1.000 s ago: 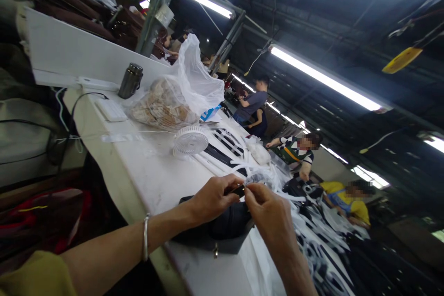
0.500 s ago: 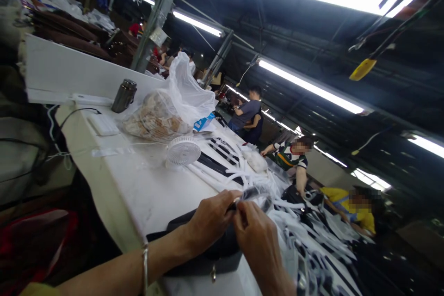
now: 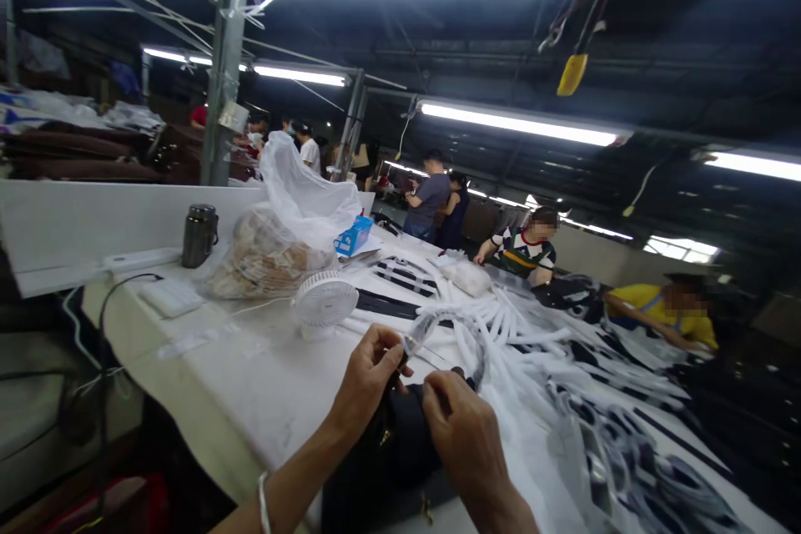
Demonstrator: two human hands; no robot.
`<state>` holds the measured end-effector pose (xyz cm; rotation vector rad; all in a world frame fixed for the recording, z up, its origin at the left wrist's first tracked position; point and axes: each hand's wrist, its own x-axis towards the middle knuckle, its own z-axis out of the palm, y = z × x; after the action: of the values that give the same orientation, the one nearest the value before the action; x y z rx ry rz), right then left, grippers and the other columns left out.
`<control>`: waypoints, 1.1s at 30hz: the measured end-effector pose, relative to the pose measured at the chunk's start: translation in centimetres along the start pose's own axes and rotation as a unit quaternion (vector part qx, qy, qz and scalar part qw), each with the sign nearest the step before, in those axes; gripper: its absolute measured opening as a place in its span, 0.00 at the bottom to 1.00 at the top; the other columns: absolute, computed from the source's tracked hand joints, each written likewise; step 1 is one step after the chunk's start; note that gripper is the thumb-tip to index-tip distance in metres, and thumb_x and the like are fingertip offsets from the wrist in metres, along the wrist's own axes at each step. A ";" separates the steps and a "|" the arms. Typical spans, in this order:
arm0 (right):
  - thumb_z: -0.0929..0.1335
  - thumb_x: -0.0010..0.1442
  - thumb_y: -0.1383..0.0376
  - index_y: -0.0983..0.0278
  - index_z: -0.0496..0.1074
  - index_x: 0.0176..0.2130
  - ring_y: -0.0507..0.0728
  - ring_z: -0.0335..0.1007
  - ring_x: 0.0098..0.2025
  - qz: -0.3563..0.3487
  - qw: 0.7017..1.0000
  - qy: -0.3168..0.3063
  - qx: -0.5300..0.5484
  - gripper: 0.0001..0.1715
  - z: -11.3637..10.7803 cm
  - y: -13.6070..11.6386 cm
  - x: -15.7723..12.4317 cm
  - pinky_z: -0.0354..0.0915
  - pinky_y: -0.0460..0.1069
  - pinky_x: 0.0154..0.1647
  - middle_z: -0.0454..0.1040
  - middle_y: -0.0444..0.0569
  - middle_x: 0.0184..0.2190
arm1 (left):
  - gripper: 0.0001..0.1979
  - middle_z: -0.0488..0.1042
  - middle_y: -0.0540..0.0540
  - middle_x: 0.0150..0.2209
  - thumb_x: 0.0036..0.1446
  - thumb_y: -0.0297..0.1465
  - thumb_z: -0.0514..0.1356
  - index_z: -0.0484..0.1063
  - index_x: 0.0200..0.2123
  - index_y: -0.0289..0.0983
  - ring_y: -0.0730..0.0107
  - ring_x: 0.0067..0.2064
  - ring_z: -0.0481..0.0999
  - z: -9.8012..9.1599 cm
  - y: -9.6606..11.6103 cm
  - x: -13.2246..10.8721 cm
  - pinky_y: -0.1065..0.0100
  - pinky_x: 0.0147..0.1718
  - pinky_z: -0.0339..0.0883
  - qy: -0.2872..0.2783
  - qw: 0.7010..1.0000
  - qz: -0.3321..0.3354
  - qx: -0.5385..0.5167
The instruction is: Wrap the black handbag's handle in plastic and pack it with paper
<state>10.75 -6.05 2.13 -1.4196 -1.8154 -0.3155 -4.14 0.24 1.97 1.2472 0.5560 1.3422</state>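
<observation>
A black bag (image 3: pixel 400 442) with small gold-coloured metal fittings sits on the table below my hands. Its looped handle (image 3: pixel 481 342), wrapped in clear plastic, arches up beyond them. My left hand (image 3: pixel 369 371) pinches the near left end of this handle between thumb and fingers. To the right, my right hand (image 3: pixel 466 425) is closed beside the handle's other end, above the bag. Its curled fingers hide whatever may be in them.
A white fan (image 3: pixel 325 300), a bagged bundle (image 3: pixel 269 254), a dark flask (image 3: pixel 200 235) and a blue box (image 3: pixel 354 235) stand on the left. White strips (image 3: pixel 501 313) and plastic-wrapped handles (image 3: pixel 651 467) cover the right side. Co-workers sit across the table.
My hands, close together at the handle's end before, are now apart, the right one lower and to the right. The handle loop shows more fully. The camera view has levelled.
</observation>
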 end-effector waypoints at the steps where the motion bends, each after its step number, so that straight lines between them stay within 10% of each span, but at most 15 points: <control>1: 0.63 0.63 0.64 0.61 0.74 0.36 0.54 0.75 0.33 0.025 0.999 0.011 0.019 0.10 0.1 -0.1 0.0 0.65 0.46 0.36 0.78 0.47 0.32 | 0.15 0.70 0.51 0.32 0.58 0.42 0.61 0.65 0.40 0.37 0.72 0.26 0.74 -0.1 -0.2 0.0 0.70 0.24 0.71 -0.001 1.000 -0.003 -0.015; 5: 0.66 0.60 0.59 0.61 0.77 0.44 0.60 0.77 0.42 0.141 0.981 -0.002 0.133 0.15 -0.1 -1.4 1.3 0.70 0.51 0.44 0.80 0.50 0.41 | 0.17 0.72 0.47 0.36 0.59 0.43 0.60 0.66 0.44 0.37 0.68 0.32 0.75 -0.2 -0.9 -0.2 0.68 0.27 0.73 -0.012 1.000 -0.015 -0.018; 9: 0.68 0.58 0.55 0.63 0.78 0.40 0.60 0.78 0.34 0.271 0.902 -0.078 0.328 0.17 -0.4 -3.0 2.9 0.73 0.50 0.33 0.80 0.50 0.35 | 0.12 0.74 0.46 0.37 0.62 0.40 0.57 0.70 0.41 0.37 0.65 0.37 0.76 -0.3 -0.4 -0.5 0.66 0.36 0.72 -0.002 0.996 0.035 0.083; 15: 0.71 0.52 0.63 0.65 0.77 0.43 0.61 0.77 0.39 0.245 0.899 -0.049 0.360 0.17 1.8 -4.0 2.0 0.71 0.51 0.40 0.80 0.50 0.35 | 0.07 0.77 0.48 0.36 0.63 0.33 0.57 0.73 0.40 0.38 0.67 0.38 0.77 -1.7 1.4 0.5 0.68 0.40 0.70 -0.041 0.953 0.145 0.262; 21: 0.67 0.58 0.61 0.66 0.76 0.42 0.61 0.76 0.38 0.263 0.915 -0.024 0.306 0.14 3.3 -5.2 1.1 0.69 0.51 0.39 0.80 0.51 0.35 | 0.13 0.76 0.46 0.41 0.67 0.27 0.50 0.71 0.49 0.39 0.69 0.41 0.77 -3.0 3.2 1.6 0.72 0.40 0.70 -0.195 0.816 0.315 0.444; 26: 0.68 0.59 0.60 0.64 0.76 0.37 0.60 0.73 0.34 0.239 0.925 -0.088 0.282 0.11 2.6 -5.6 1.2 0.66 0.50 0.36 0.79 0.48 0.31 | 0.09 0.74 0.46 0.37 0.67 0.24 0.49 0.67 0.44 0.36 0.69 0.36 0.76 -4.3 3.2 2.6 0.71 0.33 0.69 -0.214 0.699 0.397 0.554; 29: 0.68 0.58 0.61 0.64 0.75 0.34 0.59 0.73 0.33 0.246 0.913 -0.104 0.309 0.09 2.4 -5.7 0.7 0.67 0.50 0.37 0.78 0.47 0.29 | 0.08 0.71 0.47 0.34 0.68 0.25 0.47 0.64 0.39 0.37 0.68 0.34 0.74 -4.8 2.0 2.7 0.71 0.28 0.67 -0.172 0.709 0.378 0.570; 33: 0.67 0.57 0.65 0.63 0.76 0.42 0.61 0.76 0.42 0.231 0.866 -0.116 0.429 0.13 2.3 -5.6 -0.6 0.69 0.52 0.45 0.80 0.50 0.39 | 0.07 0.70 0.49 0.34 0.68 0.26 0.45 0.60 0.38 0.39 0.70 0.33 0.73 -4.8 0.2 1.2 0.70 0.29 0.67 -0.102 0.792 0.312 0.515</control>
<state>4.77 -6.93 1.73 -1.1815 -1.4085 0.8503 -8.19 2.88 1.03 2.6277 0.7980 1.4113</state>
